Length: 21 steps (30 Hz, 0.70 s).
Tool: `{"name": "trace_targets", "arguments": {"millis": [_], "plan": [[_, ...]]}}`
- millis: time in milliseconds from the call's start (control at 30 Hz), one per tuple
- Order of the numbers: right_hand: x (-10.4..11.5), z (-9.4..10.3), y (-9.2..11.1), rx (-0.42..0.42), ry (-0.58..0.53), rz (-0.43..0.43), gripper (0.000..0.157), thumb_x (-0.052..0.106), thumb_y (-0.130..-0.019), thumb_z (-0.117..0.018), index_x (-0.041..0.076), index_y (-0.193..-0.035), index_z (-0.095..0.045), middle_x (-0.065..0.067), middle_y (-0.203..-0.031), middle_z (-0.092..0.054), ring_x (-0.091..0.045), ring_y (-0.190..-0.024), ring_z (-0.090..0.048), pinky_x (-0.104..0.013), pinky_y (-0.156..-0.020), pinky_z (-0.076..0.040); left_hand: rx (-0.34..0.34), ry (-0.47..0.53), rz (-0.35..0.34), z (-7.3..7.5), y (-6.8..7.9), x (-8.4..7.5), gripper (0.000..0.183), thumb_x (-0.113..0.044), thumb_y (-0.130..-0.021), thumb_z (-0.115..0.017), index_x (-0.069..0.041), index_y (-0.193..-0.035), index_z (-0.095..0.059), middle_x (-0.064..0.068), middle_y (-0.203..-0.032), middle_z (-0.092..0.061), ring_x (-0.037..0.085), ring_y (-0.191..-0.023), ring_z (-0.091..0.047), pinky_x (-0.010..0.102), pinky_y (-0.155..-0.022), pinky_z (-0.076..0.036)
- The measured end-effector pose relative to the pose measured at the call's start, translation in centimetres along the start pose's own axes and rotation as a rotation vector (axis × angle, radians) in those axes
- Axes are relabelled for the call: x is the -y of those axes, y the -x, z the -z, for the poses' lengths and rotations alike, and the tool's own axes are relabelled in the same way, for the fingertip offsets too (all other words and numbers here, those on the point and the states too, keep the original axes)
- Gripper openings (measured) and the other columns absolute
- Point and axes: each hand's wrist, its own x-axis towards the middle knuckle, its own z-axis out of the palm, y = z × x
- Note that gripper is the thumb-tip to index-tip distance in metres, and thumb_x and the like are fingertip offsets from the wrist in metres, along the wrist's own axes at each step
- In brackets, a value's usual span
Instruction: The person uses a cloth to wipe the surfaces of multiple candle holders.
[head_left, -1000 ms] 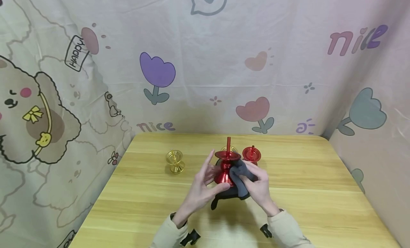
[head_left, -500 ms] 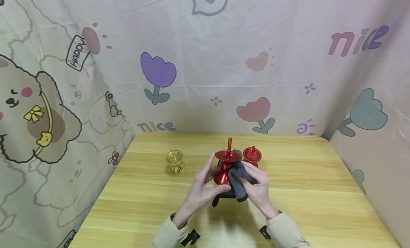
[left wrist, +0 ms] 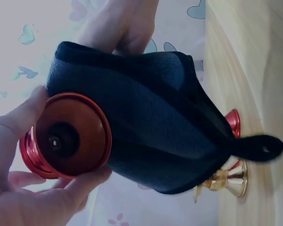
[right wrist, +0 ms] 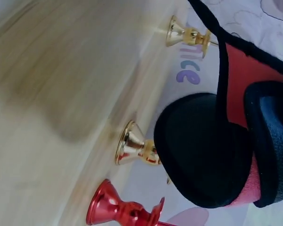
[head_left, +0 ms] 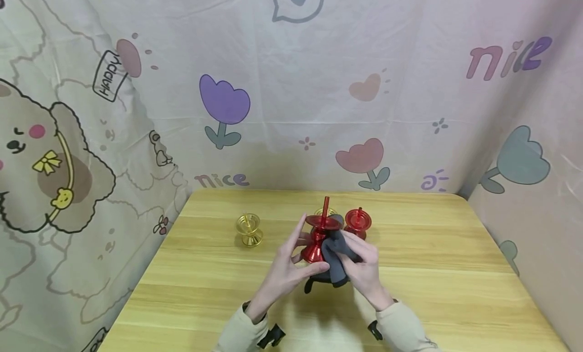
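Apparently a Two-Handed Wipe-Down

Off the worktop (head_left: 191, 301), near its middle, a red candle holder (head_left: 313, 252) is held up, plate and spike on top, tilted slightly to the right. The left grip (head_left: 289, 267) is clamped on its lower part from the left, thumb at the base; the left wrist view looks into the hollow underside. The right grip (head_left: 364, 265) is closed on a dark cloth (head_left: 336, 263), pinching it between thumb and fingers, with the cloth lying against the right side of the base.

The step in hand looks like wiping the base, the left side steadying and the right side rubbing. The next move would seem to call for turning the holder, so that the cloth can reach the far side, without losing the hold on its slick metal.

On the far part of the worktop, a second red holder (head_left: 358, 219) stands to the right, a gold holder (head_left: 250, 234) well apart to the left, and another gold one (right wrist: 134, 145) between them, mostly hidden from the head view.
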Motion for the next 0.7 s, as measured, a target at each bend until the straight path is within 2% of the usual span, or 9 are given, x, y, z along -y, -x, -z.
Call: {"name": "trace_targets", "arguments": {"millis": [33, 100, 233, 267, 333, 400, 500, 600, 700], "plan": [[-0.01, -0.04, -0.02, -0.004, 0.008, 0.022, 0.026, -0.014, -0.079, -0.074, -0.01, -0.105, -0.074, -0.021, -0.107, -0.075, -0.009, -0.111, -0.07, -0.019, -0.096, -0.055, 0.0, 0.001, -0.02, 0.06, 0.03, 0.03, 0.106, -0.015, -0.082, -0.084, -0.028, -0.163, -0.017, 0.015, -0.13, -0.059, 0.029, -0.12, -0.061, 0.037, -0.103, -0.055], [0.08, 0.02, -0.13, -0.002, -0.019, -0.013, 0.025, -0.015, -0.08, -0.073, -0.009, -0.104, -0.074, -0.014, -0.108, -0.076, -0.007, -0.109, -0.07, -0.018, -0.094, -0.055, 0.013, 0.001, -0.064, 0.23, 0.08, 0.12, 0.104, -0.012, -0.084, -0.082, -0.024, -0.163, -0.016, 0.016, -0.128, -0.062, 0.031, -0.12, -0.063, 0.037, -0.105, -0.053], [0.53, 0.4, -0.31, -0.005, -0.121, -0.254, 0.038, -0.025, -0.075, -0.067, -0.002, -0.104, -0.076, 0.009, -0.106, -0.076, 0.0, -0.098, -0.07, -0.013, -0.084, -0.055, 0.077, 0.027, -0.12, 0.47, 0.15, 0.36, 0.097, -0.01, -0.091, -0.074, -0.021, -0.164, -0.01, 0.023, -0.134, -0.061, 0.038, -0.129, -0.059, 0.041, -0.107, -0.051], [0.59, 0.48, -0.29, -0.01, -0.135, -0.313, 0.039, -0.024, -0.076, -0.068, 0.001, -0.105, -0.077, 0.014, -0.105, -0.076, 0.002, -0.096, -0.07, -0.012, -0.081, -0.055, 0.095, 0.034, -0.111, 0.48, 0.16, 0.37, 0.097, -0.01, -0.092, -0.073, -0.023, -0.164, -0.008, 0.023, -0.138, -0.059, 0.038, -0.132, -0.057, 0.042, -0.107, -0.05], [0.64, 0.58, -0.22, -0.016, -0.133, -0.361, 0.039, -0.023, -0.077, -0.068, 0.002, -0.105, -0.077, 0.017, -0.104, -0.076, 0.003, -0.094, -0.07, -0.011, -0.079, -0.055, 0.108, 0.026, -0.074, 0.45, 0.19, 0.37, 0.099, -0.014, -0.092, -0.074, -0.029, -0.163, -0.007, 0.02, -0.146, -0.054, 0.037, -0.136, -0.053, 0.046, -0.107, -0.05], [0.57, 0.55, -0.11, -0.005, -0.089, -0.32, 0.036, -0.021, -0.077, -0.07, 0.001, -0.104, -0.077, 0.014, -0.104, -0.076, 0.002, -0.095, -0.07, -0.012, -0.08, -0.055, 0.094, 0.004, -0.036, 0.34, 0.19, 0.36, 0.102, -0.019, -0.089, -0.078, -0.033, -0.163, -0.008, 0.017, -0.147, -0.05, 0.035, -0.135, -0.052, 0.048, -0.105, -0.051], [0.38, 0.26, -0.02, 0.011, -0.019, -0.142, 0.031, -0.019, -0.076, -0.073, -0.005, -0.102, -0.076, -0.001, -0.105, -0.078, -0.003, -0.101, -0.071, -0.015, -0.086, -0.055, 0.044, -0.018, -0.021, 0.2, 0.2, 0.35, 0.108, -0.02, -0.083, -0.084, -0.031, -0.163, -0.012, 0.016, -0.141, -0.051, 0.032, -0.13, -0.053, 0.047, -0.102, -0.054], [0.19, -0.02, -0.07, 0.013, 0.017, 0.018, 0.029, -0.017, -0.076, -0.074, -0.01, -0.104, -0.075, -0.021, -0.105, -0.076, -0.009, -0.109, -0.07, -0.019, -0.094, -0.055, -0.004, -0.034, -0.072, 0.13, 0.21, 0.42, 0.108, -0.015, -0.081, -0.085, -0.023, -0.163, -0.015, 0.018, -0.131, -0.058, 0.03, -0.122, -0.058, 0.043, -0.1, -0.056], [0.14, -0.01, -0.18, 0.009, 0.011, 0.028, 0.029, -0.017, -0.077, -0.073, -0.009, -0.105, -0.075, -0.02, -0.106, -0.076, -0.009, -0.111, -0.07, -0.019, -0.095, -0.055, -0.025, -0.05, -0.135, 0.17, 0.22, 0.5, 0.106, -0.012, -0.081, -0.084, -0.018, -0.163, -0.017, 0.018, -0.124, -0.064, 0.03, -0.118, -0.063, 0.039, -0.1, -0.056]]}}
